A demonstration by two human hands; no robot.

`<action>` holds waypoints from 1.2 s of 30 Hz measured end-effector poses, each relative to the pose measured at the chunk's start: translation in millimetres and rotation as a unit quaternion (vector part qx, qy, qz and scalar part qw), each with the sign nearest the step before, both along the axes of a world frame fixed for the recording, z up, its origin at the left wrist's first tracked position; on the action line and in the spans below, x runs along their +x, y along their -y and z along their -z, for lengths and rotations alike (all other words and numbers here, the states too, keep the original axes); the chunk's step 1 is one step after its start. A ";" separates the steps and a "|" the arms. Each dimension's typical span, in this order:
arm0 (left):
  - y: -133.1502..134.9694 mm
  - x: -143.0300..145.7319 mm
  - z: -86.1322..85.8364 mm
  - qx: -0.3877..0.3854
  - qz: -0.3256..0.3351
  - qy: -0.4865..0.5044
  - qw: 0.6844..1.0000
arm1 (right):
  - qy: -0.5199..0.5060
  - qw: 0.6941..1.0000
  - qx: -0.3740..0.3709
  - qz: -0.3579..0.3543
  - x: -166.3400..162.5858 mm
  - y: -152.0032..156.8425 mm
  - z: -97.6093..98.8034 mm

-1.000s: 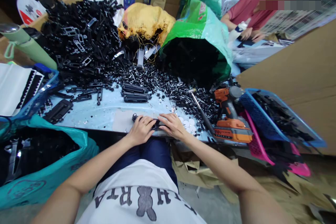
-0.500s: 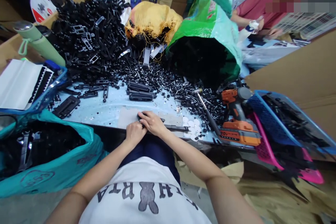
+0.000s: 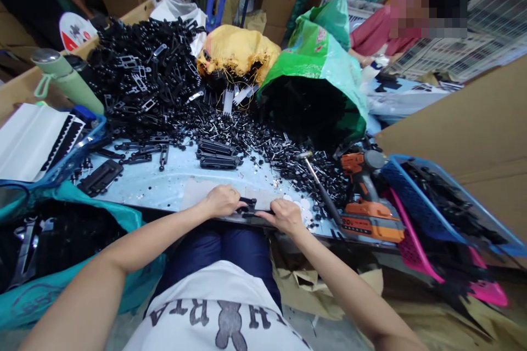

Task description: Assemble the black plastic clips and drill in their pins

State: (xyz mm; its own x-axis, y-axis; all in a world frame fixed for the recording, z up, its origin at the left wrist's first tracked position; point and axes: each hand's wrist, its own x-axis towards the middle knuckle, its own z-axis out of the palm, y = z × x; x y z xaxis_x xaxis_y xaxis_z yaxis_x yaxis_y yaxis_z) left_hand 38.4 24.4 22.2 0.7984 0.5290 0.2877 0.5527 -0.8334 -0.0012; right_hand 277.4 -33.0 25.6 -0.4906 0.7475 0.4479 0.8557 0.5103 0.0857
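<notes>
My left hand is closed at the table's front edge, its fingers round one end of a black tool part. To its right, my right hand is closed with thumb and fingers on a thin dark piece reaching toward the left hand. Whether the two black pieces are joined I cannot tell. Beneath the hands lies a greyish flat plate, with small white discs just right of the right hand. Behind them, several black folded tool handles are stacked side by side.
Black parts and loose pins heap across the back. A hammer and orange cordless drill lie right, beside a blue basket. A green sack and yellow sack stand behind. Another person is at the far right.
My hands were together over a black piece; now they are apart, the right hand shifted right and the left slightly right. The camera view has tilted up a little.
</notes>
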 end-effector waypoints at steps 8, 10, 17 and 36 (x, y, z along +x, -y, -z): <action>78.3 -12.5 -69.7 -0.165 0.129 0.343 0.916 | -0.327 0.840 -0.211 -0.378 -32.5 22.9 -77.8; 92.5 -5.3 -79.9 -0.205 0.151 0.430 0.866 | -0.444 0.763 -0.245 -0.401 -60.6 29.9 -69.0; 72.8 -5.1 -46.3 0.033 0.036 0.439 0.897 | -0.680 0.715 -0.108 -0.123 -146.4 -17.6 -9.7; -93.5 -128.1 -12.5 -0.100 -0.675 0.077 0.727 | -0.489 0.819 -0.246 0.173 -144.8 -323.4 -39.9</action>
